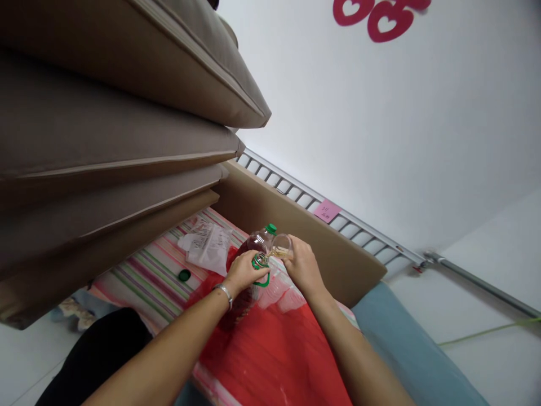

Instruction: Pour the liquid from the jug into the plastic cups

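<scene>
My left hand (pixel 242 273) is closed round the neck of a large clear plastic bottle (pixel 260 260) with a green handle; its mouth is uncapped. In my right hand (pixel 306 266) is a clear cup (pixel 282 246), tilted toward the bottle's mouth, with pale yellow liquid at its lip. Just behind stands a second bottle (pixel 258 241), its green cap on and dark reddish contents inside. A loose green cap (pixel 184 275) lies on the striped cloth (pixel 156 276) to the left. My forearm and hand hide much of the open bottle's body.
A red plastic bag (pixel 274 355) spreads in front of the bottles. Beyond the loose cap lies a crumpled clear bag (pixel 210 248). Stacked brown cushions (pixel 127 135) overhang the left side. A brown board (pixel 296 220) and a metal radiator (pixel 304 197) run along the wall behind.
</scene>
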A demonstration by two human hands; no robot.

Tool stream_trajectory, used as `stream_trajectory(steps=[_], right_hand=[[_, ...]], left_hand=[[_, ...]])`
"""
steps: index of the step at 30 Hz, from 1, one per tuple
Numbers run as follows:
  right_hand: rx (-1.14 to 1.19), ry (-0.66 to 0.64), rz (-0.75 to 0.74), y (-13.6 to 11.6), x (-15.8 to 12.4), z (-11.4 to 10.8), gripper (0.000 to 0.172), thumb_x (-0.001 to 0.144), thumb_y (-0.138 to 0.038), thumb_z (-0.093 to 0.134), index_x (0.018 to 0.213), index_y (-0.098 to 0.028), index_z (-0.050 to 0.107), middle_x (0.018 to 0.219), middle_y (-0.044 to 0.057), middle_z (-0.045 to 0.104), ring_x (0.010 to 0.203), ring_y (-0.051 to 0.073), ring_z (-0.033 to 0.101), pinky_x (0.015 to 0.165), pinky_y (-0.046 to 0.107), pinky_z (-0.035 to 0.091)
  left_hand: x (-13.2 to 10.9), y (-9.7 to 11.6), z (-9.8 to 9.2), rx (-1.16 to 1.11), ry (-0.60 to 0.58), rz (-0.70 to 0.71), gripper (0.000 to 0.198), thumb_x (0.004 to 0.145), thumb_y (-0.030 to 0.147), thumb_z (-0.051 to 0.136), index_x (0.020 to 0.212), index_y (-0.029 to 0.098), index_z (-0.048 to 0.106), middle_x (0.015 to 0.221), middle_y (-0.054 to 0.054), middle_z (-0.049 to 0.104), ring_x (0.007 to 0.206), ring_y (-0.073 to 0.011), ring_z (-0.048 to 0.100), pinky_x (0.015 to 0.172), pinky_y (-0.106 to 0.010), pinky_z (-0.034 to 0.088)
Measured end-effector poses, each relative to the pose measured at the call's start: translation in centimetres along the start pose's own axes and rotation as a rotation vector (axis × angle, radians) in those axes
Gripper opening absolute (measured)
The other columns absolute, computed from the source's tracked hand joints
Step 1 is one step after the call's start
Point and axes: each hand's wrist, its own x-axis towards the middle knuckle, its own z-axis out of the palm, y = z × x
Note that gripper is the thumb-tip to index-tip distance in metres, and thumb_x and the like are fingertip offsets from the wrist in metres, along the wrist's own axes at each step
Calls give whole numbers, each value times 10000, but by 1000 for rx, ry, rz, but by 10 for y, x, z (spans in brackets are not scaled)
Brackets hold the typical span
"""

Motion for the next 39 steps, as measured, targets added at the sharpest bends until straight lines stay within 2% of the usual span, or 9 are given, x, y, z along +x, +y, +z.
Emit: stream_trajectory(steps=[10,15,19,22,24,27,29,33,39], right_hand=[[-163,-58,-157,-9,1,-3,579,731,-68,484,1307,-125,513,1305,184,570,1234,320,501,1000,488,441],[-258,-99,-339,-17,6,-4,540,804,-59,460,1337,-139,502,1353,172,559,1273,306,485,1028,491,402],[-202,-121,-365,-22,12,-5,493,822,-67,471,1307,-130,533,1356,175,566,1287,300,480,1067,507,351],[25,-94,-165,-15,4,-1,501,779,-158,571,1279,-146,546,1321,161,595,1244,299,523,1059,492,370],[264,-15,138,-2,-13,9,551,747,-284,643,1272,-154,535,1276,158,623,1178,298,578,1016,472,421],[611,149,706,23,-56,37,698,672,-470,701,1256,-131,520,1212,182,655,1096,301,633,942,437,479],[734,202,938,37,-84,61,747,621,-516,713,1233,-129,531,1190,184,666,1093,301,636,928,412,485],[735,227,1084,52,-118,106,821,577,-588,705,1237,-129,540,1185,178,660,1096,306,629,926,394,480],[682,303,1194,59,-124,163,907,603,-649,636,1342,-155,453,1251,154,612,1157,300,583,948,392,462]], left_hand=[[0,0,1,3,4,-1,352,683,393,727,974,211,648,951,-45,708,887,-224,648,785,-314,487],[0,3,1,4,11,-8,337,674,356,730,965,204,653,946,-47,710,880,-222,646,795,-319,483],[-1,6,-1,9,7,-17,321,672,348,731,947,202,655,917,-43,708,847,-218,646,767,-317,484],[-1,7,-2,1,-3,-18,318,688,357,724,960,208,655,922,-36,712,858,-211,651,779,-313,488],[0,7,-2,-7,-7,-16,316,699,356,719,973,212,655,946,-35,715,882,-205,654,803,-309,491],[0,6,-1,-13,-10,-14,312,703,353,720,976,214,657,967,-39,718,895,-204,658,819,-311,495],[0,5,-1,-15,-12,-12,313,703,355,722,974,214,657,963,-41,717,892,-206,659,817,-315,498],[0,4,1,-23,-16,-5,329,709,352,717,996,209,646,968,-45,710,906,-211,656,831,-327,496],[1,5,-1,-36,-34,-3,318,727,351,702,998,200,633,947,-43,705,879,-207,650,804,-325,494]])
